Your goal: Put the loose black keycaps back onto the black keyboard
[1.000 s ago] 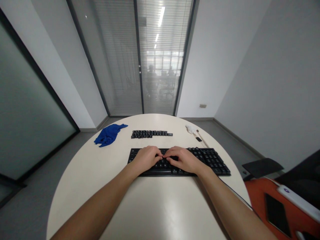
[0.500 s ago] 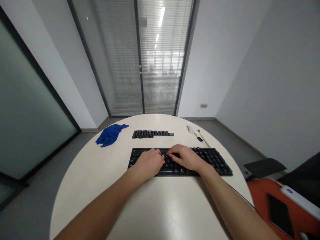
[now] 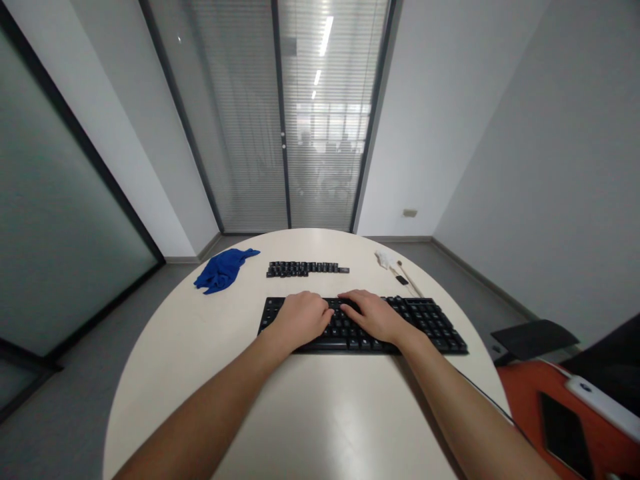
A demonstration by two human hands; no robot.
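Observation:
A black keyboard (image 3: pixel 345 343) lies across the white round table (image 3: pixel 320 407). Over its left half is my left hand (image 3: pixel 303 319), fingers curled down toward the keys and their tips mostly hidden. Just to the right, my right hand (image 3: pixel 373 315) rests over the middle of the keyboard, thumb and forefinger a little apart; nothing can be seen between them. Beyond the keyboard, several loose black keycaps (image 3: pixel 303 269) are laid out in rows.
At the left of the table lies a crumpled blue cloth (image 3: pixel 223 270). A white tissue-like item (image 3: pixel 384 259) and a thin stick (image 3: pixel 410 279) lie at the back right. An orange chair seat (image 3: pixel 525 393) beside the table holds a phone (image 3: pixel 565 433) and a white power strip (image 3: pixel 603 405).
My left hand has shifted slightly up, its fingers more tucked under. My right hand's fingers have moved slightly away from the left hand and opened a little. The view has shifted slightly.

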